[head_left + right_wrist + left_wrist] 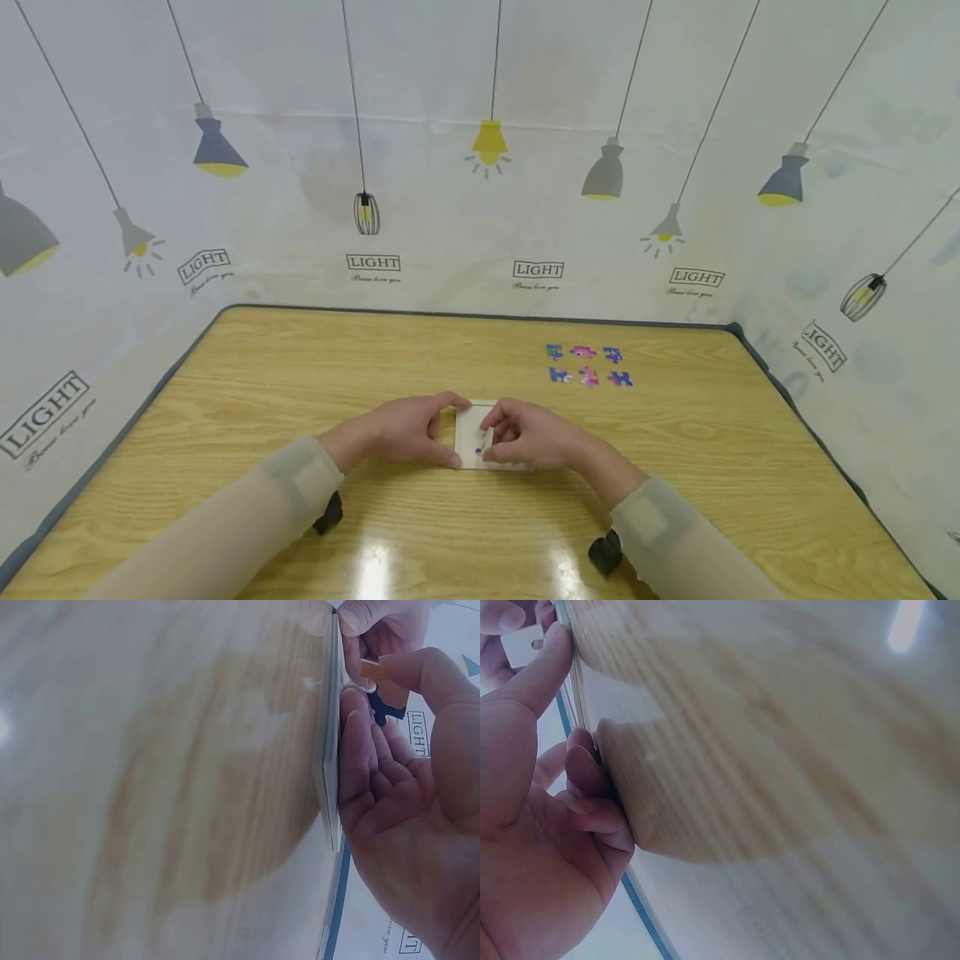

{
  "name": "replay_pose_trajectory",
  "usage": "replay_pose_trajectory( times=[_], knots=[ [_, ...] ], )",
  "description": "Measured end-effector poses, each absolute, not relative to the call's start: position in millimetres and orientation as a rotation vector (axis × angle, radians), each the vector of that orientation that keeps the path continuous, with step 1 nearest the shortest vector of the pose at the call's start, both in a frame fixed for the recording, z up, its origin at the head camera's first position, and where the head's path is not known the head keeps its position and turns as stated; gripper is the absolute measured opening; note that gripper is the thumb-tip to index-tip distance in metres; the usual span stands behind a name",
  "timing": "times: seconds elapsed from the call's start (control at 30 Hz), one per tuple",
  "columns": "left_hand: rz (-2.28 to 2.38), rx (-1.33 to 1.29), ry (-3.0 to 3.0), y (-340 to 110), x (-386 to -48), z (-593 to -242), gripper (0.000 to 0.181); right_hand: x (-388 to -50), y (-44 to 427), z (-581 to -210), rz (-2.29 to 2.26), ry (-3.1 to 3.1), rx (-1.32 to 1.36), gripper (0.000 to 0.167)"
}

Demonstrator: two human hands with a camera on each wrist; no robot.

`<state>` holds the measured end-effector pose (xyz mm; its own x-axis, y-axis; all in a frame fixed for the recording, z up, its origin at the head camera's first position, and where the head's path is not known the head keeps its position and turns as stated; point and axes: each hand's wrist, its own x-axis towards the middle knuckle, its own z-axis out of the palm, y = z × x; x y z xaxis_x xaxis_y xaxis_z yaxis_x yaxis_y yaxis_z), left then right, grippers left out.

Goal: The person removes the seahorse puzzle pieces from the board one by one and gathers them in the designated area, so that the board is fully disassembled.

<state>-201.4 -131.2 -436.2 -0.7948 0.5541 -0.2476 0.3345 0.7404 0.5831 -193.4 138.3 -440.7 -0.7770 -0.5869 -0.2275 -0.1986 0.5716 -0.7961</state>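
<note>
A thin, pale square board (pixel 467 433) lies flat on the table between the two hands. My left hand (pixel 412 427) holds its left side, thumb at the near corner and index finger at the far corner. Over the right part of the board, my right hand (pixel 528 435) pinches a small jigsaw piece between thumb and fingers. In the right wrist view this jigsaw piece (pixel 388 709) shows dark blue and tan, partly covered by the fingers. A small blue mark (pixel 478 451) appears on the board beside the right thumb. The right hand hides much of the board.
Two short rows of loose jigsaw pieces (pixel 588 377), blue, purple and pink, lie beyond the right hand. The wooden table (pixel 360 350) has a dark edge strip. Behind it stands a pale wall covering (pixel 442 208) printed with lamps.
</note>
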Motion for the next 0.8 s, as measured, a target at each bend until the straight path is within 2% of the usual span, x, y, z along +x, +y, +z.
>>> replay_pose_trajectory(
  times=[0.8],
  knots=[
    [0.74,0.68,2.545,-129.8,-200.8,-437.2,0.086,-196.4,158.5,-438.3,-1.287,2.325,-0.676,0.043]
  ],
)
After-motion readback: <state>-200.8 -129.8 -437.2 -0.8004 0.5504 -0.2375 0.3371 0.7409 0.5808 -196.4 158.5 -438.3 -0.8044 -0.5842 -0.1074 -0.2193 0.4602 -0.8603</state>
